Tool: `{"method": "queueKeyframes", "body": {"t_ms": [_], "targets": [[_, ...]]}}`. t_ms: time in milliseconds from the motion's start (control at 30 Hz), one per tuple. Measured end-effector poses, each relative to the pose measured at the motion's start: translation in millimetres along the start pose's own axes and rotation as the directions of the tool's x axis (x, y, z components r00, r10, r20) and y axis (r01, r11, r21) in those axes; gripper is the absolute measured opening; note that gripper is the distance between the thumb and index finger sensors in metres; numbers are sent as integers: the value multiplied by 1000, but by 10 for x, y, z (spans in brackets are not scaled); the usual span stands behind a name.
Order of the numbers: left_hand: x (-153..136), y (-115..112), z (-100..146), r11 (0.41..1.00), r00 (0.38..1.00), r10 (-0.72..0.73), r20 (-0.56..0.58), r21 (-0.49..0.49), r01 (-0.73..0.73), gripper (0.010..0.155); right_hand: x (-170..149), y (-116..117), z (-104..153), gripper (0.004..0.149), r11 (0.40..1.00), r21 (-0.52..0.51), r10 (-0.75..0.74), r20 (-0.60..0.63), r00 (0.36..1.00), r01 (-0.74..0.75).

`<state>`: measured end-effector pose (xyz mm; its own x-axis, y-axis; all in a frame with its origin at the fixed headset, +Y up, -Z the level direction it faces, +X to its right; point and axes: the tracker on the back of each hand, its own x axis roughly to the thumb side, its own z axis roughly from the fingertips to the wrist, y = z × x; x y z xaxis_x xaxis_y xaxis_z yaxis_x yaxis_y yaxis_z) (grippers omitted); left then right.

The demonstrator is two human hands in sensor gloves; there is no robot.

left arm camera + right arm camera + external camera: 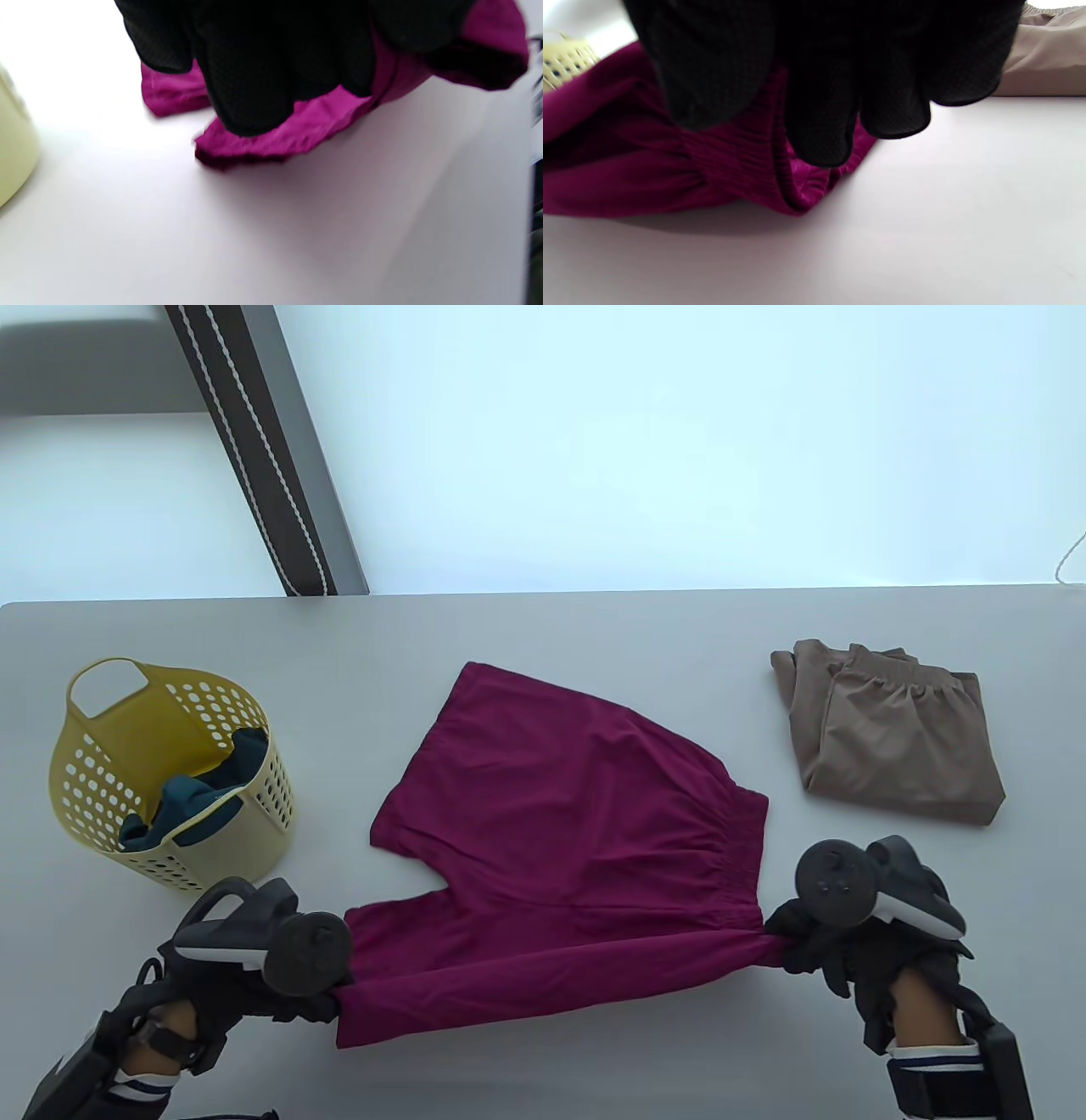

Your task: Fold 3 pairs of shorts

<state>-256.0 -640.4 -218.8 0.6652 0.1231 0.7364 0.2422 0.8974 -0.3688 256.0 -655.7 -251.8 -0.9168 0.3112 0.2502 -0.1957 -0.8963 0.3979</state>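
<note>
Magenta shorts (pixel 560 823) lie spread in the middle of the grey table (pixel 543 645), waistband to the right. My left hand (pixel 318 997) grips the hem of the near leg (pixel 271 142) at the lower left. My right hand (pixel 802 946) grips the near corner of the elastic waistband (pixel 742 163) at the lower right. The near edge is pulled taut between the two hands and lifted a little off the table. A folded tan pair of shorts (pixel 895 734) lies at the right. Dark teal shorts (pixel 191 806) sit in the yellow basket (pixel 110 712).
The perforated yellow basket stands at the table's left, just beyond my left hand. The folded tan shorts (pixel 1043 55) lie close behind my right hand. A dark striped strap (pixel 254 441) crosses the bright floor beyond the table's far edge.
</note>
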Motion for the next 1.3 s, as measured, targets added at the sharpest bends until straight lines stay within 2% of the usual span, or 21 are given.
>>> {"method": "queueKeyframes", "body": {"t_ms": [100,167,233,267,400,567,600,633,700,767,867,967,1067,1133,1167,1233,1300], "targets": [[1,318,160,991,1000,-8,-18,131,10,34,-70,-197,77,45,993,-86,-83,7,996,84],[-54,449,156,981,997,-8,-72,195,22,34,-106,-264,23,45,989,-118,-96,-56,994,89],[-142,528,54,969,985,9,-174,244,34,35,-150,-268,-104,45,990,-127,-87,-147,985,68],[-190,533,-40,964,968,11,-251,261,56,36,-176,-248,-192,45,989,-138,-71,-195,978,44],[-319,422,-475,958,872,-113,-476,180,222,37,-264,-42,-562,46,986,-166,-51,-340,939,-6],[-400,263,-847,951,803,-119,-584,164,261,37,-297,206,-821,48,980,-174,8,-466,885,-100],[-418,198,-918,945,782,-102,-614,186,269,40,-300,270,-852,54,983,-144,30,-487,873,-114],[-423,171,-937,944,779,-94,-620,192,268,49,-296,293,-852,68,986,-126,33,-487,873,-108],[-421,95,-961,953,788,-103,-607,166,252,67,-258,317,-804,85,990,-116,22,-457,889,-84],[-367,64,-893,951,808,-98,-582,184,248,75,-193,289,-709,89,979,-195,-33,-417,908,-54],[-197,29,-706,934,862,-115,-494,242,264,76,-106,236,-581,91,975,-222,-60,-356,933,-23],[-9,-54,-488,908,896,-120,-428,317,273,64,-31,202,-507,88,977,-204,-18,-330,944,-53],[92,-189,-342,915,923,-72,-377,343,211,49,14,222,-519,82,992,-96,45,-337,940,-82],[119,-313,-306,931,928,-74,-364,309,196,45,11,334,-569,84,991,91,125,-362,924,-98],[117,-339,-307,933,926,-85,-367,297,204,45,5,366,-580,86,986,133,142,-369,919,-98],[102,-442,-336,929,909,-125,-396,274,248,45,-43,556,-645,91,961,254,209,-399,893,-111],[101,-513,-377,932,895,-187,-404,215,292,45,-91,754,-728,95,938,339,214,-402,890,-73]]}}
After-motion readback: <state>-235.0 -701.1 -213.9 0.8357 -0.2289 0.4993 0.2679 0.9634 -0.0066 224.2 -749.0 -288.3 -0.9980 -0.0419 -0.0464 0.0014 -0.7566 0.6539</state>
